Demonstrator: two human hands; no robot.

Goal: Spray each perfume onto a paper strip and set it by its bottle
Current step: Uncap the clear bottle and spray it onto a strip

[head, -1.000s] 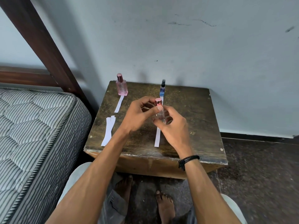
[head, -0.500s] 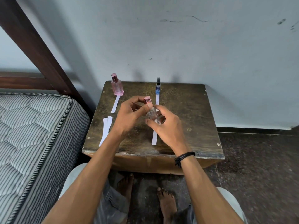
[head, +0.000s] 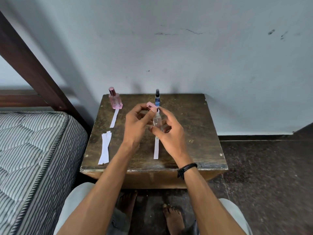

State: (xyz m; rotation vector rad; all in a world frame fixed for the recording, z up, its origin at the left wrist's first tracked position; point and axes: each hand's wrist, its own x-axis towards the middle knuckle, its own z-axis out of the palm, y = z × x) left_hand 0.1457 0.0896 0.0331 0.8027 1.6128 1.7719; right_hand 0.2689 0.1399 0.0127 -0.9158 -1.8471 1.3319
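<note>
So, going left to right: a striped mattress (head: 33,150) sits off at 9 o'clock of the surface (head: 194,119). Along the surface's 8 o'clock side we've got a little pile of spare paper strips (head: 105,148). Up at 11 o'clock the pink bottle (head: 115,100) stands upright. One used strip (head: 114,118) lies at its 6 o'clock side, with its top end right at the bottle's base.

Mid-surface, our left grip (head: 137,122) is pinching a pink cap (head: 151,106) between thumb and fingertips. The cap is tilted and sits right at the top of the clear bottle (head: 157,121), and we honestly can't tell if it's fully off. Our right grip (head: 171,133), with a black band (head: 186,167) on the wrist, is curled round that clear bottle lower down. It holds the bottle up off the surface, roughly upright.

Under the hands another strip (head: 156,150) runs toward 6 o'clock, its far end hidden by our fingers. A slim blue bottle (head: 157,98) stands at 12 o'clock, just behind the hands.
</note>
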